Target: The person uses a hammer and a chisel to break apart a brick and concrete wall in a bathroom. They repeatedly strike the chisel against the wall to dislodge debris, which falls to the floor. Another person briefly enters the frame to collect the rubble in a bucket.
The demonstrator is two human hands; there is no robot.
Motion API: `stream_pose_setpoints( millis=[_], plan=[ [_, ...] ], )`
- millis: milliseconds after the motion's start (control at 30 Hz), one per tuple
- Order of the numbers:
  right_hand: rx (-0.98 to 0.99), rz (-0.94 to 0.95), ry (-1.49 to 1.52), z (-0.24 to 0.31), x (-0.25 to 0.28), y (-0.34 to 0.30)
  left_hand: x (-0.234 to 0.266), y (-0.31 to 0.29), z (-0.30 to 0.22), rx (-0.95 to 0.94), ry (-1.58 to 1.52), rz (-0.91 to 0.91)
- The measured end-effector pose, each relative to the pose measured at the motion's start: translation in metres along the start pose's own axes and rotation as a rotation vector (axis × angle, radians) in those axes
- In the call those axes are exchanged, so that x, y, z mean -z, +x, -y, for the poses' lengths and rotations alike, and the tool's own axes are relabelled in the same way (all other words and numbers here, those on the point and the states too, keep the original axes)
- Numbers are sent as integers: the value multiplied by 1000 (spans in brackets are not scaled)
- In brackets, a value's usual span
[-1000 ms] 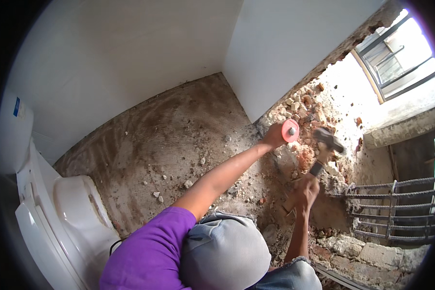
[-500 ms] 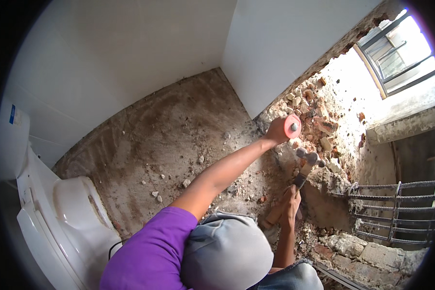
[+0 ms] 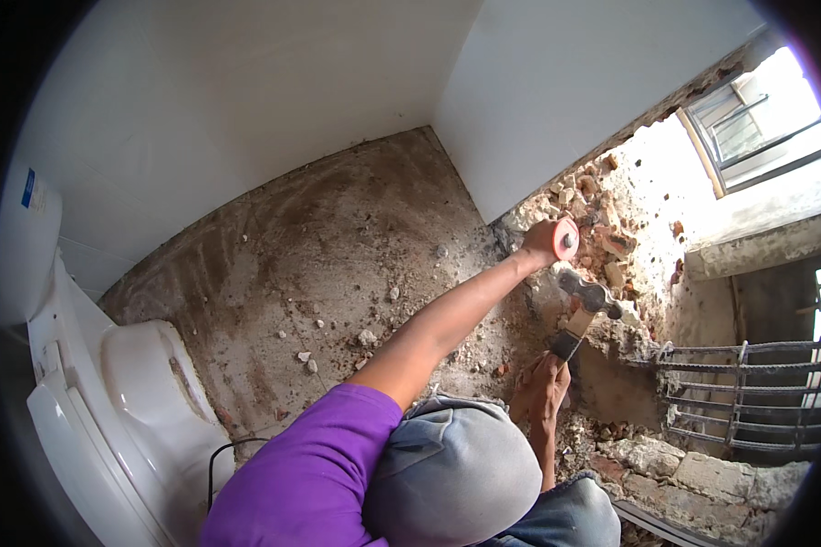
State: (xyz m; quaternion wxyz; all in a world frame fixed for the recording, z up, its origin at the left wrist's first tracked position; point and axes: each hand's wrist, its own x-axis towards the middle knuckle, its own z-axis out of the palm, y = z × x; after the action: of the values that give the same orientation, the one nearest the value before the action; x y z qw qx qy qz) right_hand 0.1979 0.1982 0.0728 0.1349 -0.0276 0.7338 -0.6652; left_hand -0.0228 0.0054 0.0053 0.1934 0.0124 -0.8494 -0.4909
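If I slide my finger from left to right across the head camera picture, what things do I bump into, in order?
White toilet → small pale stones on the floor → left hand → hammer head → crossed metal bars.

One tool with round pink guard, held in the left grip; one dark-headed hammer, wooden-handled, held in the right grip, just nearer. Left, near: one white toilet. Right: ribbed steel bars, with broken masonry and a window farther off.
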Motion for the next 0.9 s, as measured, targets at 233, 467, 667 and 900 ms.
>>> stream_pose_setpoints(
  millis=[233, 467, 667, 900],
  plan=[
    [192, -160, 48, 33, 0, -22, -2, -87, -40, -502, -131, -51],
    [326, -192, 121, 54, 21, -41, 3, -61, -63, -386, -131, 17],
    [376, -301, 62, 65, 37, -57, -14, -52, -90, -316, -179, 180],
    [464, -239, 104, 91, 42, -61, -21, -62, -67, 134, -405, 302]
  ],
)
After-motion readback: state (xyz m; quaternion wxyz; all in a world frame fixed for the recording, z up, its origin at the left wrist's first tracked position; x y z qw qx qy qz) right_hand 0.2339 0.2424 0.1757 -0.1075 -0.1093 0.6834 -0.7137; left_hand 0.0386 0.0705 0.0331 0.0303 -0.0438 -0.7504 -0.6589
